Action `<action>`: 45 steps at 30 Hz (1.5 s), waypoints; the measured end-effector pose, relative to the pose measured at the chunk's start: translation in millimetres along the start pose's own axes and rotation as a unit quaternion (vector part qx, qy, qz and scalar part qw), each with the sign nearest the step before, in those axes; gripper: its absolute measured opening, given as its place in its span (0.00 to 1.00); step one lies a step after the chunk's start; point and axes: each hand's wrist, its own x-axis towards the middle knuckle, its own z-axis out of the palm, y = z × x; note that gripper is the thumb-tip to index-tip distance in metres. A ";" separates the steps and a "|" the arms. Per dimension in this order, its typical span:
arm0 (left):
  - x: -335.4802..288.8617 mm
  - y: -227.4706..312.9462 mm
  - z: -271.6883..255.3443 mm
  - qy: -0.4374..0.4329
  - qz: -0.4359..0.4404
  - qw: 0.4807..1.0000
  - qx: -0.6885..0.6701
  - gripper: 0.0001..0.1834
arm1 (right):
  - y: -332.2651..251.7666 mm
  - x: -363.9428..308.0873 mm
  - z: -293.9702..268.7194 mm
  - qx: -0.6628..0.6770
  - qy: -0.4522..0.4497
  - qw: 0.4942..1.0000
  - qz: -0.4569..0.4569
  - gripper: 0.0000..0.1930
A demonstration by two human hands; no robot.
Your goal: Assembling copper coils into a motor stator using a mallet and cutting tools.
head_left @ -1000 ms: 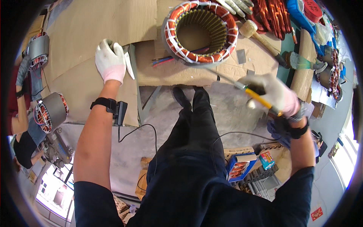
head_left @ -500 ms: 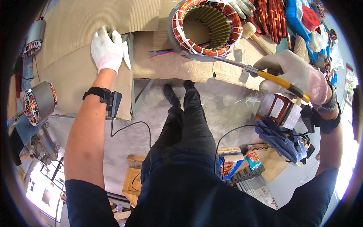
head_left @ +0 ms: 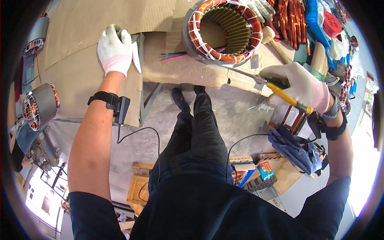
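Observation:
My left hand [head_left: 114,50], in a white work glove, rests on the cardboard sheet [head_left: 88,76] with fingers curled; what they hold, if anything, is hidden. Beside its thumb is a white pointed strip [head_left: 136,58]; whether the hand grips it I cannot tell. At the right, my gloved right hand [head_left: 298,82] is closed around a yellow-handled tool [head_left: 283,94] with a long thin metal blade. Its blade reaches left toward the bench's front edge, just below a motor stator [head_left: 195,34] wound with copper and tied with white lacing. Thin red and blue wires [head_left: 176,57] lie left of the stator.
Right of the stator are a wooden mallet [head_left: 276,46], loose gloves [head_left: 258,8], copper coils [head_left: 290,24] and a blue crate [head_left: 317,24]. Another stator [head_left: 47,105] stands at far left. Cables hang from both wrists. A wooden stool [head_left: 140,188] is behind me.
My right hand has moved left and slightly nearer the bench edge's middle with the yellow-handled tool. The left hand stays in place. The whole view has shifted a little.

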 end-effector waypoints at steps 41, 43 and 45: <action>-1.8 -1.3 -1.9 -0.001 0.005 1.000 -0.012 0.17 | 54.8 8.9 34.7 0.214 -0.058 0.975 0.010 0.32; -2.5 -1.9 -2.9 0.012 0.011 1.000 -0.013 0.17 | 63.1 -10.2 39.3 0.237 -0.039 0.970 0.028 0.33; -0.6 2.8 -3.8 0.011 0.009 1.000 -0.020 0.15 | 83.3 -38.1 49.2 0.306 0.016 0.952 0.021 0.34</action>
